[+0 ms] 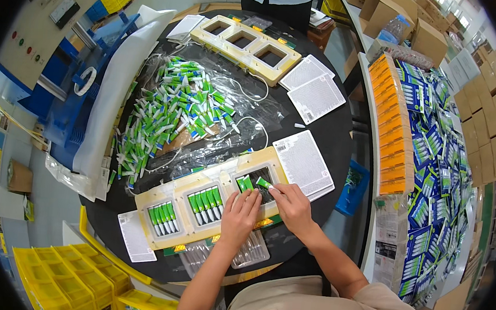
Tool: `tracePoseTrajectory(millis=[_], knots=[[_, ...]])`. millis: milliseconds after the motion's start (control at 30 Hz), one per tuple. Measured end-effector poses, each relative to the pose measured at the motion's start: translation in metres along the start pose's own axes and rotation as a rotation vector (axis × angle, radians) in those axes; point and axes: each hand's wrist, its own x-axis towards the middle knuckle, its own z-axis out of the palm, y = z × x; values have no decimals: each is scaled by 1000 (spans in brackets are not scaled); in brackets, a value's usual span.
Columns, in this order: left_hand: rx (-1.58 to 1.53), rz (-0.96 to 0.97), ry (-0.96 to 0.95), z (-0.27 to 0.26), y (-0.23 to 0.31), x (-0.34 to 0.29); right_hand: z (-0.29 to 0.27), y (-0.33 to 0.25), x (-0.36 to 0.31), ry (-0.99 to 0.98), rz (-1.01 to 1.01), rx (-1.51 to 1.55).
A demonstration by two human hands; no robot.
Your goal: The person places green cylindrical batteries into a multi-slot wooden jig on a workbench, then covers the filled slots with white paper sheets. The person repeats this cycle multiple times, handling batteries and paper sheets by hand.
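Observation:
A cream frame with three windows lies at a slant in front of me. Its left and middle windows each hold a row of small green tubes with white caps. My left hand reaches over the right window, fingers stretched close together on the lower ends of a few green tubes. Those ends are hidden beneath my fingertips. Beside it, my right hand pinches one green tube over the right part of the same window. The tube's end between the fingers is covered.
Loose green tubes are heaped on clear plastic. Farther off stands a second cream frame. Printed cards lie by both frames; clear blister trays poke out near me. Yellow crates, a blue machine and blister packs surround the round table.

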Motion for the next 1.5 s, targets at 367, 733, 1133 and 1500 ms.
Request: tracePoseTrajectory(millis=[367, 733, 1133, 1500], knots=[[-18, -2, -135, 0, -1, -6, 10, -5, -3, 42, 27, 46], [-171, -102, -116, 3, -5, -9, 25, -18, -3, -42, 75, -2], [73, -325, 112, 6, -173, 64, 141, 47, 208, -557, 414, -386], [-123, -227, 14, 16, -211, 96, 22, 37, 75, -95, 395, 145]])
